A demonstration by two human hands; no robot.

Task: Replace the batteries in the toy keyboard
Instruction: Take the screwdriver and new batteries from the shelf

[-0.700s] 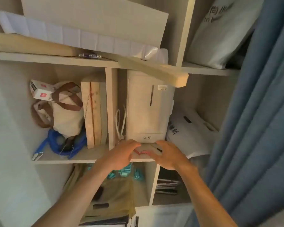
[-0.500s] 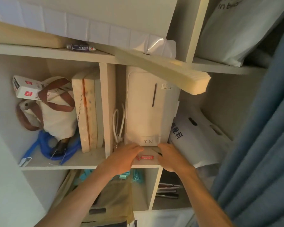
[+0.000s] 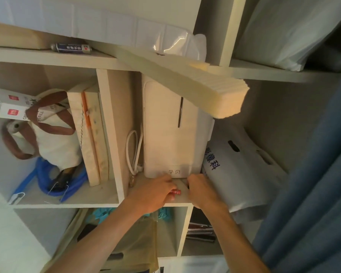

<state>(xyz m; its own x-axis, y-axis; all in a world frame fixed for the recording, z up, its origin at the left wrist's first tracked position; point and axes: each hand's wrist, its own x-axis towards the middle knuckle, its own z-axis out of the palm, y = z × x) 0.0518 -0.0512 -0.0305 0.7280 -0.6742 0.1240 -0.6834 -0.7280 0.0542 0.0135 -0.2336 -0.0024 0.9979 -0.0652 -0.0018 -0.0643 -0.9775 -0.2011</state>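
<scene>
A small red battery [image 3: 176,192] lies on the middle shelf board [image 3: 183,200], in front of a tall white appliance [image 3: 168,133]. My left hand [image 3: 153,195] lies palm down with its fingertips closed on the battery's left end. My right hand [image 3: 203,191] rests just right of it, fingers curled down onto the board beside a small dark thing [image 3: 187,186] that I cannot make out. A blue-labelled battery [image 3: 72,48] lies on the shelf above, at the left. No toy keyboard is in view.
A long foam block [image 3: 187,83] juts out over the appliance. A canvas bag [image 3: 53,138], boards [image 3: 91,134] and a blue cord [image 3: 45,180] fill the left cubby. A white plastic bag [image 3: 242,170] lies to the right, and a blue curtain [image 3: 313,194] hangs at the far right.
The view has moved closer to the shelf. My left hand has slid right until its fingertips cover the battery's left end. My right hand has stayed beside it.
</scene>
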